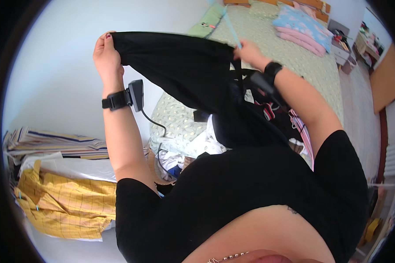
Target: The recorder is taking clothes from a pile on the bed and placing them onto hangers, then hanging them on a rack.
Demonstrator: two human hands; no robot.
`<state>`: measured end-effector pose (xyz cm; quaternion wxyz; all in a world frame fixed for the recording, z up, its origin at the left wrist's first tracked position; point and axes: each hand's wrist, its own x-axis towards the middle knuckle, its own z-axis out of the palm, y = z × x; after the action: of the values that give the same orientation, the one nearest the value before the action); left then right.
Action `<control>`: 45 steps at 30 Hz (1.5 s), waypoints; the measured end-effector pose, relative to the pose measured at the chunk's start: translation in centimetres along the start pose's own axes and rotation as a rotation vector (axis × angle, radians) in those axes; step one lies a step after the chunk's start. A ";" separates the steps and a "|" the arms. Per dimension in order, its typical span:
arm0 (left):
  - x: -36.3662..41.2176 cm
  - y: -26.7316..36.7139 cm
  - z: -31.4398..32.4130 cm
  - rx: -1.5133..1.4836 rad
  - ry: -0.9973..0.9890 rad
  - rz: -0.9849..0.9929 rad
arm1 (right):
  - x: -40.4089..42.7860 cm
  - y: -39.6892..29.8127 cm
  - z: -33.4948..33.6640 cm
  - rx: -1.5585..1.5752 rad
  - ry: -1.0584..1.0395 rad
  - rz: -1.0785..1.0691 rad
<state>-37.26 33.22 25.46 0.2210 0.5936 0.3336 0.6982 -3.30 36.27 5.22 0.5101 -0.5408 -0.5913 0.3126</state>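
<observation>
My left hand (pixel 107 54) pinches one corner of a black garment (pixel 181 62) and holds it up at the left, against the wall. The cloth stretches across to my right hand (pixel 250 55), which is blurred and closed at the garment's other upper end. A thin light blue strip (pixel 231 26), perhaps part of a hanger, rises from the right hand; its far end is blurred. Below, the garment hangs in folds in front of my chest, and its lower end cannot be told from the dark cloth behind.
Behind the garment is a bed (pixel 316 75) with a patterned sheet, a green pillow (pixel 202 24) and folded pink and blue bedding (pixel 302 29). Loose clothes (pixel 266 110) lie on its near part. A yellow checked shirt (pixel 72 203) hangs at the left. A cable (pixel 153 121) trails from my left wrist device.
</observation>
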 end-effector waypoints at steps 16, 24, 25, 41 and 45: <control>-14.2 -4.9 5.2 0.298 -0.476 0.007 | 2.9 4.2 -13.5 -0.007 -0.034 -0.170; -27.3 -20.0 7.8 0.538 -1.028 -0.352 | -17.5 12.4 -14.2 0.299 -0.105 0.586; -28.6 -21.8 8.0 0.487 -0.956 -0.500 | -19.5 12.3 -14.3 0.416 -0.128 0.543; -30.5 -22.3 8.7 0.024 -0.383 -1.059 | -30.5 2.6 -13.8 1.320 -0.333 0.522; -30.5 -21.7 8.7 -0.042 -0.413 -1.035 | -31.0 3.8 -12.9 1.498 -0.367 0.600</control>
<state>-24.67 28.24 -10.53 0.6075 0.4724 0.5175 0.3741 6.76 5.09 -2.84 0.5258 -0.1330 -0.1309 0.8299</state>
